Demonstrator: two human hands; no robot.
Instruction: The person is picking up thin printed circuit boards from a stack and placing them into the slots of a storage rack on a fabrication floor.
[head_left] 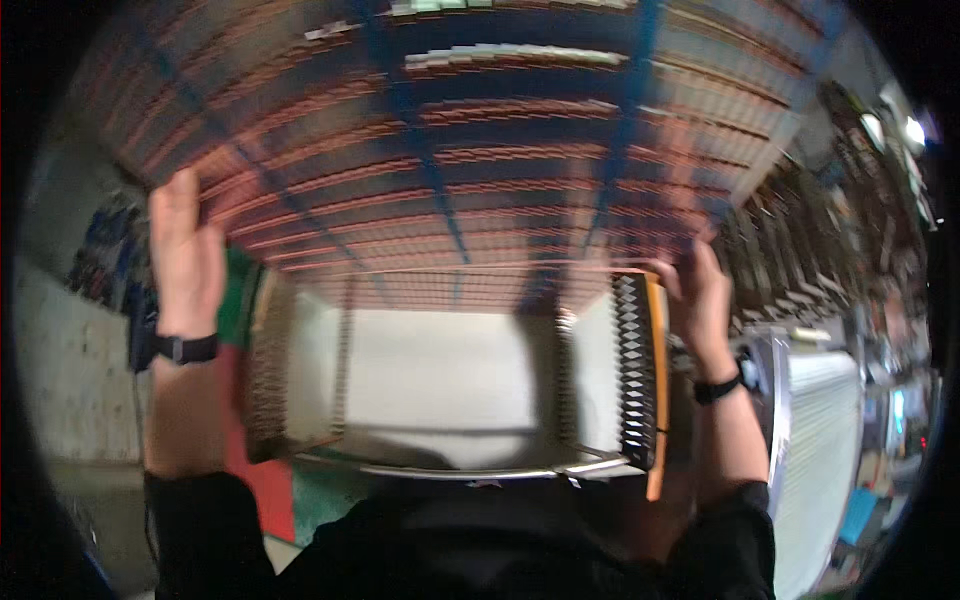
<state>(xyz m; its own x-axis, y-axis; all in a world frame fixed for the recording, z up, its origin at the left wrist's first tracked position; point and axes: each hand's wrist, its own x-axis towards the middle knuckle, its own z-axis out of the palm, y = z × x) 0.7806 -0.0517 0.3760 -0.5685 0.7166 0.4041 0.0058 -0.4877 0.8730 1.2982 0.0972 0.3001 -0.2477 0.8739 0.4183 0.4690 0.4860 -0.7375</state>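
Observation:
A large shiny slatted panel [520, 155], with reddish rows crossed by dark blue bands, spreads across the upper view and is smeared by motion. At its left edge is my left hand [188, 255], fingers straight and pressed against the side. My right hand [703, 300] grips the right edge with bent fingers; its fingertips are blurred. Below the panel's near edge stands a white-lined box-like frame [440, 370], open on top. Its right side rail [632, 370] is black with diamond-shaped holes, beside an orange strip [658, 390].
A green and red surface [265, 490] shows left of the frame. At the right stands a pale ribbed panel [820, 450] with a metal edge. Behind it is a dark stack of slatted parts [810, 230]. A pale board [80, 370] is at the far left.

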